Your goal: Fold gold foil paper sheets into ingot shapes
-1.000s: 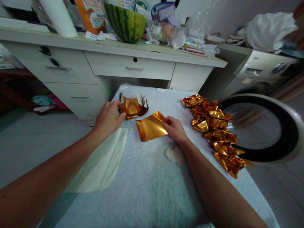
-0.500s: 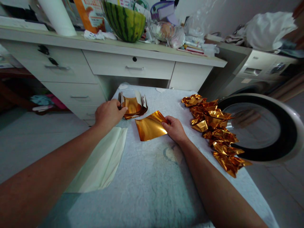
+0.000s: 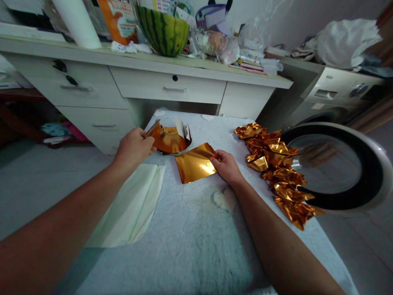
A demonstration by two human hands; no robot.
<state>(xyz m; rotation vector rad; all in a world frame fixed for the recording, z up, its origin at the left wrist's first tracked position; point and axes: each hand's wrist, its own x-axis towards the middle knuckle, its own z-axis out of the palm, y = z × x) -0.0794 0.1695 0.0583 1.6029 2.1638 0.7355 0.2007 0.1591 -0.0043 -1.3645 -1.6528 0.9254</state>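
My left hand (image 3: 135,144) pinches the left edge of gold foil paper from a curled stack (image 3: 173,141) at the far end of the cloth-covered table. Whether it grips one sheet or several, I cannot tell. A single gold foil sheet (image 3: 196,164) lies just in front of the stack, its right edge between the thumb and fingers of my right hand (image 3: 226,166). Along the table's right side runs a row of folded gold foil pieces (image 3: 276,168). Below my left forearm a pale green sheet (image 3: 138,209) is spread flat.
Behind the table stands a white drawer cabinet (image 3: 166,84), with half a watermelon (image 3: 162,30), an orange packet (image 3: 118,20) and plastic bags on top. An open round washing machine door (image 3: 334,164) juts in close to the table's right edge.
My left hand has drawn the foil edge left and slightly towards me, pulling it out from the stack. My right hand and its sheet have hardly moved.
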